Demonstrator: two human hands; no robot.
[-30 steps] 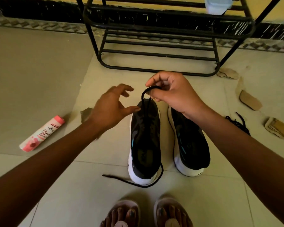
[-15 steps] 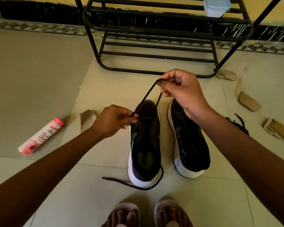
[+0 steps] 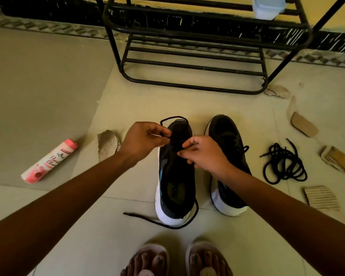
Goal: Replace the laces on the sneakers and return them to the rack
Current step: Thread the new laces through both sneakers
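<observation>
Two black sneakers with white soles stand side by side on the floor, the left sneaker point(image 3: 175, 186) and the right sneaker point(image 3: 230, 144). A black lace point(image 3: 173, 118) loops over the left sneaker's toe and trails out past its heel. My left hand point(image 3: 143, 142) pinches this lace over the front of the left sneaker. My right hand point(image 3: 203, 154) pinches the lace close beside it, above the sneaker's eyelets. A loose coil of black lace point(image 3: 283, 164) lies on the floor to the right. The black metal shoe rack point(image 3: 195, 62) stands behind.
A pink bottle point(image 3: 49, 161) lies on the floor at left. Cardboard scraps point(image 3: 304, 127) are scattered right of the sneakers, and one scrap point(image 3: 108, 144) lies left. A pale plastic box point(image 3: 267, 6) sits on the rack. My sandalled feet point(image 3: 175, 259) are at the bottom.
My right hand came down from above the sneaker's toe to its eyelets. My left hand shifted up and right to meet it. The raised loop of lace dropped over the toe.
</observation>
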